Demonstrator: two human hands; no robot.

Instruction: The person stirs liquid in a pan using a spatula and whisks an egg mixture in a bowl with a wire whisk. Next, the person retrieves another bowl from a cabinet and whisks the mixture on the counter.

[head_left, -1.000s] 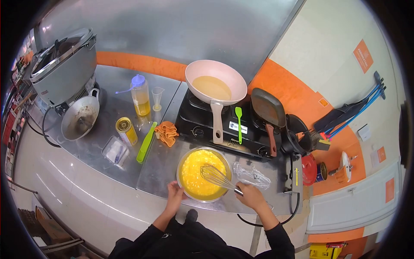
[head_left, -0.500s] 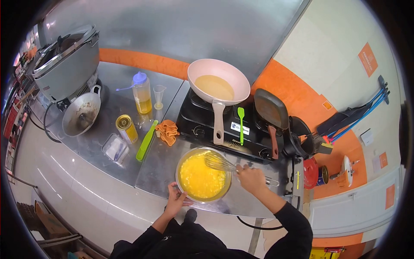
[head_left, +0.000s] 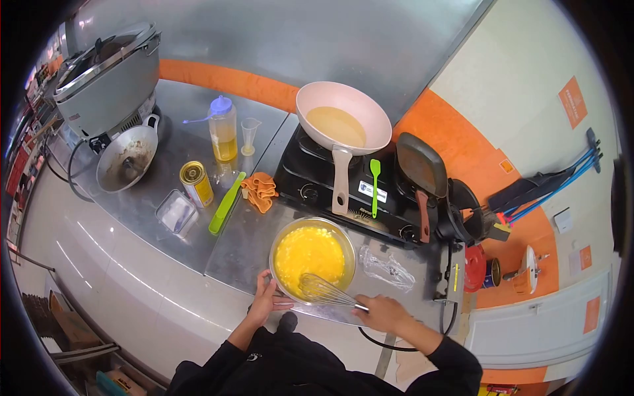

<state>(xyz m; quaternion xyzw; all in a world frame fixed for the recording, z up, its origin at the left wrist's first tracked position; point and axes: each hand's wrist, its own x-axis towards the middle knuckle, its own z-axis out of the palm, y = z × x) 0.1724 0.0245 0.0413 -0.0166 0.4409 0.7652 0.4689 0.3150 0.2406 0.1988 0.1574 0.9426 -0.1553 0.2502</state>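
Observation:
A metal mixing bowl (head_left: 349, 243) holds yellow beaten egg (head_left: 309, 254) with pale bubbles on top. My left hand (head_left: 265, 300) grips the bowl's lower left rim, thumb on the side and fingers beneath. With my right hand (head_left: 383, 313) I am closed around the handle of a wire whisk (head_left: 323, 290). The whisk's wires dip into the egg at the near side of the bowl, and its handle crosses the rim. Crumpled clear plastic (head_left: 388, 269) lies right of the bowl.
Behind the bowl, a black gas stove (head_left: 310, 178) carries a pink frying pan (head_left: 380, 125), a green spatula (head_left: 375, 188) and a dark square pan (head_left: 421, 165). To the left are an orange cloth (head_left: 261, 191), green knife-like tool (head_left: 227, 203), can (head_left: 196, 185), oil bottle (head_left: 223, 132) and wok (head_left: 129, 158).
The whisk and my right hand have swept from the bowl's upper right to its near side, uncovering the clear plastic. My left hand stays on the bowl. The view has shifted slightly.

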